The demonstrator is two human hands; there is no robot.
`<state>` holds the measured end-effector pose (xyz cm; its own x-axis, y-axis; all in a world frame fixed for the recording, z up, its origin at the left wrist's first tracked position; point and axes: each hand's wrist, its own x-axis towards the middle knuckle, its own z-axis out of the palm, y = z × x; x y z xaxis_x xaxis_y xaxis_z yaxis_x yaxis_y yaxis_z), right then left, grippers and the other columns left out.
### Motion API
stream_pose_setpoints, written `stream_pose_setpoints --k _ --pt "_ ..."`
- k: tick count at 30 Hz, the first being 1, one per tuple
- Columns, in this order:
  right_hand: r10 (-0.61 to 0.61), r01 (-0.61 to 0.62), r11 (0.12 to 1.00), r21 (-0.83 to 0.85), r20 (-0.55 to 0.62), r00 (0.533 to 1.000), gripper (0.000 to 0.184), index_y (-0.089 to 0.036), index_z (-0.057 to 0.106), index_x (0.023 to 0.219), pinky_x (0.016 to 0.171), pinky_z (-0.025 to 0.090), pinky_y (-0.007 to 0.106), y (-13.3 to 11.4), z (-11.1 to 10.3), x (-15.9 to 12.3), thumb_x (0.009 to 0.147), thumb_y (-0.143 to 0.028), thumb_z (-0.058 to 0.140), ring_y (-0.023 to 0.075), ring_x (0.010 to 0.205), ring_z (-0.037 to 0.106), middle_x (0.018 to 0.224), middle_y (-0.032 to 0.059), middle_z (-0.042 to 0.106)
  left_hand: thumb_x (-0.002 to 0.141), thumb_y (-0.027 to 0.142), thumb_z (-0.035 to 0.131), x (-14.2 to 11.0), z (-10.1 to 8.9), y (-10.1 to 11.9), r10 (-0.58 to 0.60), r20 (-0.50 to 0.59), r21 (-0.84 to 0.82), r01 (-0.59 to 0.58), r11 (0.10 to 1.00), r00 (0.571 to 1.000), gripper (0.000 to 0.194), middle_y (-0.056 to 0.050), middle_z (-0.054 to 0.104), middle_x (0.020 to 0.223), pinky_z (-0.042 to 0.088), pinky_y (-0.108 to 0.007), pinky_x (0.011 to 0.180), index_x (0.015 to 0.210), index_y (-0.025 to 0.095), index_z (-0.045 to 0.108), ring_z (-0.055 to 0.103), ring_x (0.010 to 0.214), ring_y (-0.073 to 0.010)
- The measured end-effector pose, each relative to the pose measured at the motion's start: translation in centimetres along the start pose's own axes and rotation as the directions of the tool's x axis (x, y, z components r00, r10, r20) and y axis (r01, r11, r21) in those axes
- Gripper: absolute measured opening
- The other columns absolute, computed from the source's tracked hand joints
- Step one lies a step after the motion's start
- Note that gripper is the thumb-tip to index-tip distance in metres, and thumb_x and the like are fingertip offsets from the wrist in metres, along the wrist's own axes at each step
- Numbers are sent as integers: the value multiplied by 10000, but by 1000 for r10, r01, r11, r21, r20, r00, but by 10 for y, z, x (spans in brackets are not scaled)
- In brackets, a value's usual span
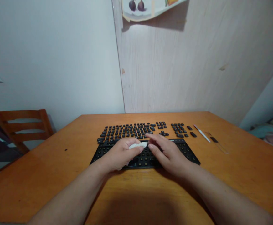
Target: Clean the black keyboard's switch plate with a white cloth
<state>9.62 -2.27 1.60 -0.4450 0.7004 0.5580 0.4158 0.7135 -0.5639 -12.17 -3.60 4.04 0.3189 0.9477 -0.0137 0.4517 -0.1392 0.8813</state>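
My left hand (122,153) is closed around a crumpled white tissue (138,145), part of which sticks out between thumb and fingers. Close by on the right, my right hand (168,153) has its thumb and forefinger apart, near the tissue's tip; whether it touches the tissue is hard to tell. Both hands are over a black keyboard base (190,153) with its keycaps off, showing rows of round key posts. The hands hide the middle of the base. Behind it, loose black keycaps (127,130) are laid out in rows on the table.
More keycaps (178,128) form a number-pad group at the right. Beyond them lie a white brush-like stick (202,133) and a small dark tool with thin wire (213,139). A dark speck (66,149) sits on the wooden table (44,184). A chair (21,128) stands at the left.
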Motion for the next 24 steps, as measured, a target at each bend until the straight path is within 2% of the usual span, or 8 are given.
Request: stream_pose_setpoints --k 3,7,11,13,15,18,22,24 --pt "-89 93 995 -38 77 993 380 -217 522 1358 954 458 374 -3 2 -1 995 -307 457 213 1104 594 1224 108 652 836 544 591 -2 2 2 -68 36 -59 70 996 997 342 71 467 568 247 -181 408 867 204 572 368 422 -67" --pt "-47 50 999 -21 135 990 251 -214 643 1077 821 471 329 -7 5 -1 1007 -320 427 191 908 623 993 68 699 840 505 599 -2 5 2 -73 57 -53 76 996 996 306 67 464 581 253 -184 417 870 201 585 369 443 -70" --pt "109 -119 990 73 126 986 288 -201 582 787 641 403 274 -7 5 1 986 -363 453 147 694 539 736 7 600 839 431 628 2 8 -2 145 -46 44 -143 989 988 249 23 577 735 390 -209 570 916 194 624 500 630 -109" --pt "224 -261 937 233 173 959 318 -201 535 717 572 367 253 -5 6 2 965 -389 471 128 619 487 660 -17 541 852 390 626 3 7 -4 321 -84 179 -303 936 943 237 -20 635 886 442 -250 723 995 204 658 562 792 -150" --pt "335 -414 809 417 251 908 282 -200 533 723 514 337 236 -3 8 3 933 -383 492 111 555 452 622 -33 515 888 359 585 3 6 -6 452 -50 310 -416 855 891 235 -53 641 952 441 -284 819 1052 221 682 578 888 -179" --pt "407 -525 635 566 333 851 200 -193 563 747 465 300 222 -1 11 4 880 -337 521 92 486 415 584 -50 501 936 321 515 2 6 -6 523 29 395 -491 777 852 245 -75 630 954 431 -292 830 1068 222 696 579 905 -185" --pt "403 -557 586 588 386 830 207 -186 582 766 475 322 215 -2 14 3 876 -359 555 88 493 434 599 -45 531 933 305 518 1 7 -6 493 -7 377 -454 807 870 216 -60 635 899 427 -284 796 955 202 707 582 867 -176" --pt "380 -527 635 566 366 850 257 -188 569 776 513 366 223 -3 13 3 908 -406 541 97 533 472 642 -31 560 919 323 540 2 8 -6 429 -60 327 -388 862 901 207 -45 648 875 432 -278 780 901 197 704 589 846 -171"
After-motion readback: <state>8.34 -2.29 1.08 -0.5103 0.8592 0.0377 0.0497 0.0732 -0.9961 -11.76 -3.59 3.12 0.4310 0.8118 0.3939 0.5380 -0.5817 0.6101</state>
